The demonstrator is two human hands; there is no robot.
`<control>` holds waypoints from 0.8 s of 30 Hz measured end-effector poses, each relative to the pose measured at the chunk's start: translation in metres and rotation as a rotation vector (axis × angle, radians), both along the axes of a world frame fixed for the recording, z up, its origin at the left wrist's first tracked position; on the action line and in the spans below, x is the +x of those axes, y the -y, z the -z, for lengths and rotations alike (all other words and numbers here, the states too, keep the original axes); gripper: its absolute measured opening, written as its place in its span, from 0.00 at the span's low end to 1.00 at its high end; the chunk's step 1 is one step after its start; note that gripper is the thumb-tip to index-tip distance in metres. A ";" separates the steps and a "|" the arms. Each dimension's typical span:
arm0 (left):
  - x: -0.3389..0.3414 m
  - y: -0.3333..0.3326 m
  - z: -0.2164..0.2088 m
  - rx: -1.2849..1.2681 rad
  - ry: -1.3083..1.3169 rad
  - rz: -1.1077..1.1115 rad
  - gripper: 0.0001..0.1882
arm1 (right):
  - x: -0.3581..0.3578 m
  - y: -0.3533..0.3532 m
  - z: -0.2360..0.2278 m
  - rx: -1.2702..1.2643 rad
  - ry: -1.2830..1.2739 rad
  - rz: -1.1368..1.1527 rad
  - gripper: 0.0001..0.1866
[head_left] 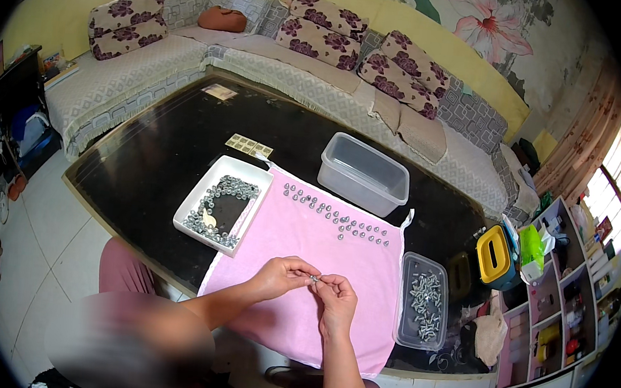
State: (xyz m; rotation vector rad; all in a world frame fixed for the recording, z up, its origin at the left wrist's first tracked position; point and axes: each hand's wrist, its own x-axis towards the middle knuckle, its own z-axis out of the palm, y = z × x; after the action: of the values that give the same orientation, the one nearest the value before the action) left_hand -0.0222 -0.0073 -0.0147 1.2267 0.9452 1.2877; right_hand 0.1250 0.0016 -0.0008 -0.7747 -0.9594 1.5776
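Note:
Above a pink cloth (289, 266), my left hand (277, 277) and my right hand (336, 300) meet fingertip to fingertip. Both are closed in a pinch on a small shiny metal fastener (314, 278), mostly covered by the fingers. Beyond them, several small metal fasteners (334, 217) stand in rows across the cloth's far part. To the left, a white tray (184, 216) holds many round silvery nuts (237, 187) and a small cream-coloured piece (208, 218). On the right, a clear shallow plastic tub (406, 337) contains many loose metal bolts (426, 307).
The black table (152, 143) also bears a deep, clear plastic bin (364, 173), a card with squares (249, 146) and a yellow-topped box (493, 254). A shelf unit (559, 312) stands at right. A long sofa (284, 70) runs behind the table.

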 end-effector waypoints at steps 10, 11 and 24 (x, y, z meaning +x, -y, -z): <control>0.000 0.002 -0.007 -0.054 0.099 0.023 0.08 | 0.000 0.002 -0.006 -0.049 -0.063 0.004 0.04; 0.000 0.002 -0.007 -0.049 0.093 0.015 0.08 | -0.001 0.002 -0.007 -0.053 -0.063 0.006 0.05; 0.001 0.004 -0.006 -0.048 0.062 -0.048 0.09 | -0.005 0.002 -0.003 -0.012 0.051 0.022 0.07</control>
State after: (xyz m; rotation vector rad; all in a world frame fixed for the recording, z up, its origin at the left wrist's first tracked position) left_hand -0.0217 -0.0109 -0.0084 1.1267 0.9610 1.3258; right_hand 0.1204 0.0000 0.0019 -0.8341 -0.9758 1.5528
